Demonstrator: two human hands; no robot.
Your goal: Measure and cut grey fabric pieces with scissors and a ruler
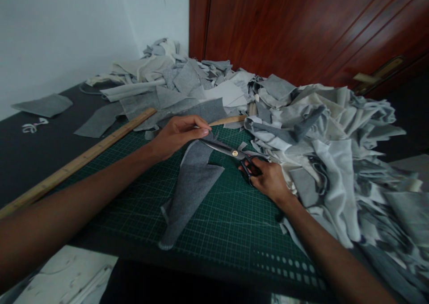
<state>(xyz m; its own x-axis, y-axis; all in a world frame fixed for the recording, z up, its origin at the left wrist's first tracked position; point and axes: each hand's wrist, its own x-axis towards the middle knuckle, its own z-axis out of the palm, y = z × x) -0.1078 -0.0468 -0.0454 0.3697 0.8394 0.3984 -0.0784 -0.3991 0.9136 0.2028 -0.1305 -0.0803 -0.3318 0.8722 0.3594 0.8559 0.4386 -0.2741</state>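
Note:
A grey piece of fabric (192,183) hangs down across the green cutting mat (231,206), its upper end pinched between the thumb and fingers of my left hand (182,132). My right hand (270,179) grips the black handles of a pair of scissors (234,153). The blades point left and lie at the top of the fabric, just under my left fingertips. How far the blades are parted is hard to make out. A small pale offcut (241,146) rests on the mat near the scissors' pivot.
Grey and cream fabric scraps (321,116) heap along the back and right side. A wooden ruler (90,154) lies slanted at the left beside a white tangled strip (35,125). Behind stands a reddish-brown wooden door (301,31) with a brass handle (378,75).

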